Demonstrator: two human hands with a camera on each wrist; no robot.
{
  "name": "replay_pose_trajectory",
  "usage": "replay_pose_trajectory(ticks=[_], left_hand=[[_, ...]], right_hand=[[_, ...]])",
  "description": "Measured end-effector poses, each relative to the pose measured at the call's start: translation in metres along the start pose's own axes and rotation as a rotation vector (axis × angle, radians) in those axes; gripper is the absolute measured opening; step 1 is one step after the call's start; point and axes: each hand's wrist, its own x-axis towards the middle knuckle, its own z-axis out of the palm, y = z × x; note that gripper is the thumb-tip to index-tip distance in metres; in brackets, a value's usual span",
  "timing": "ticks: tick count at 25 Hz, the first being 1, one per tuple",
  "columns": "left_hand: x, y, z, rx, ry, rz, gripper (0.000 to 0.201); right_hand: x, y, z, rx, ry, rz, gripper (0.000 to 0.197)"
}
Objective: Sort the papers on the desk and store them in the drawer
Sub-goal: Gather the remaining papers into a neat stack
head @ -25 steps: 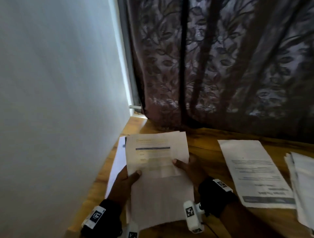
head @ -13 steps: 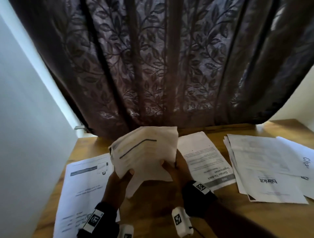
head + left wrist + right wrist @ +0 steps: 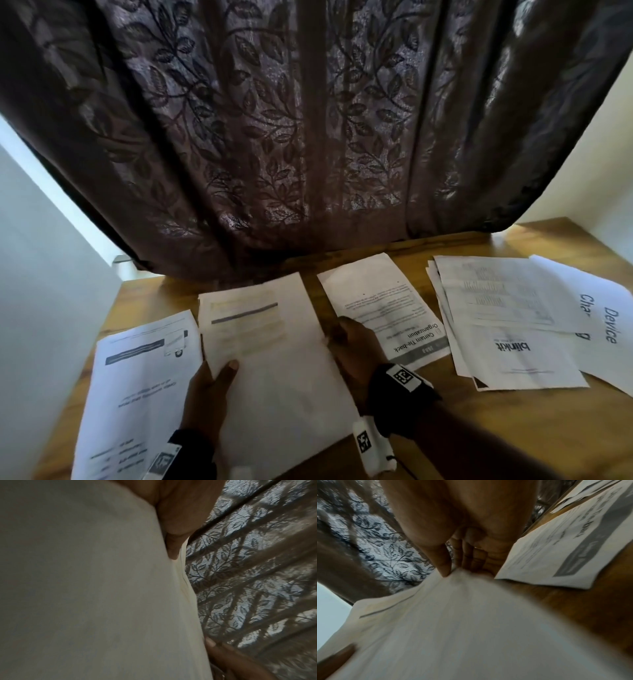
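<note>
I hold a white sheet (image 3: 270, 356) with a dark header bar above the wooden desk (image 3: 496, 421), between both hands. My left hand (image 3: 212, 380) grips its left edge, thumb on top. My right hand (image 3: 346, 346) pinches its right edge; the right wrist view shows the thumb (image 3: 441, 561) pressing the sheet (image 3: 453, 622) against the fingers. In the left wrist view the sheet (image 3: 85, 588) fills the picture beside my thumb (image 3: 173, 547). A printed page (image 3: 137, 387) lies at the left, another (image 3: 387, 308) just right of my right hand. No drawer is in view.
A loose pile of papers (image 3: 507, 318) covers the desk's right side, with a large-print sheet (image 3: 603, 322) under it. A dark leaf-patterned curtain (image 3: 308, 137) hangs along the desk's back edge. A white wall (image 3: 41, 274) borders the left.
The head view swung right from the left wall to the middle of the desk. The held sheet, bent half a second ago, is now flat and lower between both hands.
</note>
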Motion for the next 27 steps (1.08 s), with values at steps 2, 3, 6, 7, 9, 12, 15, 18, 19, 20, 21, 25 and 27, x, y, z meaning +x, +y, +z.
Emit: replay_pose_trajectory(ticks=[2, 3, 6, 7, 9, 12, 15, 18, 19, 20, 21, 25, 27], left_hand=[[-0.004, -0.009, -0.004, 0.025, 0.003, -0.03, 0.023], [-0.006, -0.012, -0.006, 0.035, 0.005, -0.036, 0.025], [-0.012, -0.019, -0.011, 0.023, 0.02, -0.051, 0.03], [-0.013, -0.021, -0.012, 0.012, 0.025, -0.063, 0.03], [-0.015, -0.025, -0.014, -0.001, 0.031, -0.081, 0.031], [-0.018, -0.026, -0.014, -0.022, 0.034, -0.1, 0.031], [-0.022, -0.023, -0.016, -0.061, 0.029, -0.125, 0.025], [-0.026, -0.02, -0.021, -0.09, 0.038, -0.126, 0.021], [-0.026, -0.02, -0.022, -0.098, 0.047, -0.124, 0.021], [-0.026, -0.021, -0.024, -0.102, 0.054, -0.13, 0.022], [-0.026, -0.023, -0.025, -0.106, 0.055, -0.137, 0.022], [-0.023, -0.032, -0.028, -0.079, 0.047, -0.115, 0.021], [-0.024, -0.034, -0.024, -0.034, 0.032, -0.093, 0.022]], right_hand=[[0.002, 0.021, -0.017, -0.1, 0.031, -0.006, 0.012], [0.004, 0.033, -0.028, -0.195, 0.064, -0.016, 0.02], [0.008, 0.07, -0.06, -0.554, 0.042, 0.114, 0.057], [0.008, 0.079, -0.067, -0.626, -0.007, 0.191, 0.064], [-0.001, 0.093, -0.068, -0.683, -0.086, 0.296, 0.071], [-0.021, 0.088, -0.044, -0.475, -0.068, 0.356, 0.072], [-0.031, 0.061, -0.034, -0.17, -0.038, 0.213, 0.049], [-0.013, 0.037, -0.049, -0.367, -0.125, -0.084, 0.024], [-0.002, 0.027, -0.055, -0.484, -0.193, -0.196, 0.03], [0.01, 0.018, -0.057, -0.613, -0.282, -0.294, 0.041], [0.023, 0.007, -0.058, -0.747, -0.376, -0.377, 0.054], [0.065, -0.03, -0.036, -1.234, -0.725, -0.66, 0.093], [0.078, -0.041, -0.027, -1.338, -0.815, -0.793, 0.101]])
